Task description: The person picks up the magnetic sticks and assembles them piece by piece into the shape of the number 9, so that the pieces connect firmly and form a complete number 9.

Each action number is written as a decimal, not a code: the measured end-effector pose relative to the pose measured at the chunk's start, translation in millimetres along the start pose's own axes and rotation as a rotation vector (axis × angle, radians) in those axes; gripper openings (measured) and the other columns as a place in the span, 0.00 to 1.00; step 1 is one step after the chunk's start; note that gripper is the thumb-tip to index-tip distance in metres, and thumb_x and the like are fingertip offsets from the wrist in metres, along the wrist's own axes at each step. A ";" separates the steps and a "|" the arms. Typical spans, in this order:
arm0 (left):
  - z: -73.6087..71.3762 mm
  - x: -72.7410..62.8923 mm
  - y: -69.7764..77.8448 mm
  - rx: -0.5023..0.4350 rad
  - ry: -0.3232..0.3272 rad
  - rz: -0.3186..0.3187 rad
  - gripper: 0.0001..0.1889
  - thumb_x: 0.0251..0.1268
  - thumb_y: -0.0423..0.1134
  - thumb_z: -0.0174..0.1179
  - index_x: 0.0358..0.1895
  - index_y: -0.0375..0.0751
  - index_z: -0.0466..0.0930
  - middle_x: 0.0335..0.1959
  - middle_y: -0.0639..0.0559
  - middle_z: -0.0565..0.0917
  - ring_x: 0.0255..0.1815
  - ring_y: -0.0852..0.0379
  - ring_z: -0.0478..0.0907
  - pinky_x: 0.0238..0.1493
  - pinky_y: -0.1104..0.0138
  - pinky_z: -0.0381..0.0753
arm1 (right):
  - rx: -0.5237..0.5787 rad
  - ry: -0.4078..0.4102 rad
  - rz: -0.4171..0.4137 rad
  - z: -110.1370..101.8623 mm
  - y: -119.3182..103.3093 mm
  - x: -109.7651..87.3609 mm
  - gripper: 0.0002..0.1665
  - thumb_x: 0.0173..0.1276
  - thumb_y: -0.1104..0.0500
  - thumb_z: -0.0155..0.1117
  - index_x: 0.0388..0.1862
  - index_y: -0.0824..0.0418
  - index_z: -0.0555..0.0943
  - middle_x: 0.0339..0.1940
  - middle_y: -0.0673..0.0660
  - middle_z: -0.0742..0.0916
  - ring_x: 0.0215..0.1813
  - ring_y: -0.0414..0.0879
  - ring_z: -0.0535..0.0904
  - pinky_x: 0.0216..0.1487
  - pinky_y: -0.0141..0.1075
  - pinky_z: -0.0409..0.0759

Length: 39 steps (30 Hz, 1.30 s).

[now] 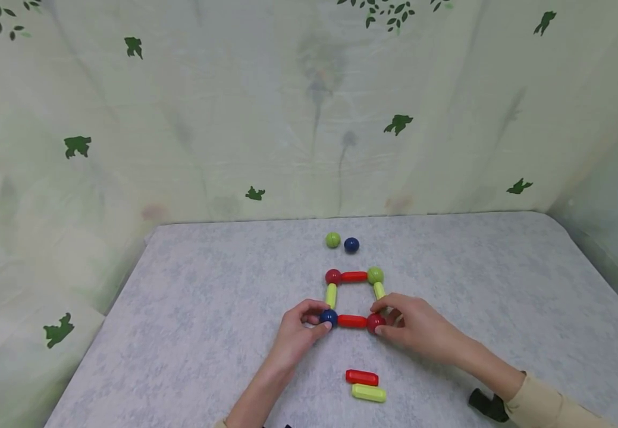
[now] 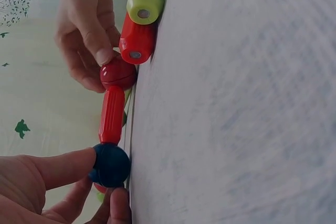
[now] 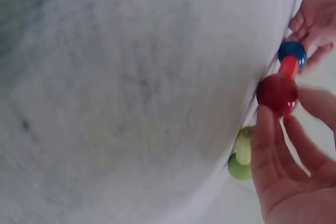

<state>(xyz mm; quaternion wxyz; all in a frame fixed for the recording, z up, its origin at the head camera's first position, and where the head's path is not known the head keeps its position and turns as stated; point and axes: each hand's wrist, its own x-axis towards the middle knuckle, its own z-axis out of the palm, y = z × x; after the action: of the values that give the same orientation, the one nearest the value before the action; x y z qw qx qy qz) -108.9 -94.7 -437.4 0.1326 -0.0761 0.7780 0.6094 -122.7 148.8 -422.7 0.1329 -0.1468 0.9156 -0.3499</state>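
Observation:
A square of balls and rods lies flat on the table. Its near side is a red rod (image 1: 352,321) between a blue ball (image 1: 328,318) and a red ball (image 1: 375,323). My left hand (image 1: 300,328) pinches the blue ball between thumb and fingers. With thumb and fingers my right hand (image 1: 419,327) holds the red ball. Yellow-green rods (image 1: 331,295) form the two sides; the right one is partly covered by my right fingers. The far side has another red ball (image 1: 333,277), a red rod (image 1: 354,276) and a green ball (image 1: 375,275).
Behind the square sit a loose green ball (image 1: 332,239) and a dark blue ball (image 1: 351,245). Nearer me lie a loose red rod (image 1: 361,377) and a yellow-green rod (image 1: 369,393), side by side. A black object (image 1: 488,405) shows by my right wrist. A printed curtain (image 1: 287,119) hangs behind the table.

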 end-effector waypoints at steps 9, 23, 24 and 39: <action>0.2 -1.6 0.8 0.018 0.006 0.025 0.15 0.61 0.28 0.64 0.51 0.41 0.82 0.39 0.46 0.77 0.41 0.49 0.71 0.35 0.65 0.74 | -0.002 0.140 0.104 -13.2 11.0 20.2 0.13 0.65 0.56 0.69 0.46 0.61 0.83 0.32 0.49 0.84 0.34 0.43 0.78 0.34 0.35 0.78; -0.5 -0.3 -0.3 0.003 0.011 0.043 0.14 0.61 0.28 0.65 0.50 0.40 0.81 0.39 0.46 0.78 0.40 0.50 0.72 0.36 0.66 0.75 | 0.184 0.011 0.243 -6.0 4.6 47.5 0.11 0.63 0.56 0.70 0.37 0.63 0.83 0.20 0.53 0.82 0.21 0.45 0.78 0.27 0.35 0.77; -0.4 -0.2 -0.4 0.005 0.012 0.045 0.14 0.61 0.28 0.65 0.50 0.40 0.81 0.39 0.46 0.78 0.40 0.50 0.72 0.36 0.66 0.75 | 0.212 0.006 0.249 -6.0 5.2 47.7 0.11 0.64 0.56 0.70 0.37 0.64 0.83 0.20 0.53 0.83 0.21 0.45 0.78 0.27 0.35 0.78; -4.3 -1.2 0.2 0.008 -0.034 0.060 0.15 0.61 0.28 0.64 0.52 0.39 0.80 0.40 0.45 0.77 0.41 0.50 0.72 0.36 0.65 0.75 | 0.269 0.064 0.216 -4.8 8.6 34.5 0.19 0.66 0.55 0.69 0.51 0.66 0.80 0.29 0.53 0.85 0.27 0.45 0.80 0.33 0.36 0.80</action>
<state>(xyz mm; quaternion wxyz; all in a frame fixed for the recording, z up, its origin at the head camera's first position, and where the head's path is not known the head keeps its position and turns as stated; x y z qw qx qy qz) -108.3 -98.8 -435.8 0.1277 -0.0420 0.7799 0.6114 -157.7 145.4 -429.9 0.1592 -0.0172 0.8748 -0.4573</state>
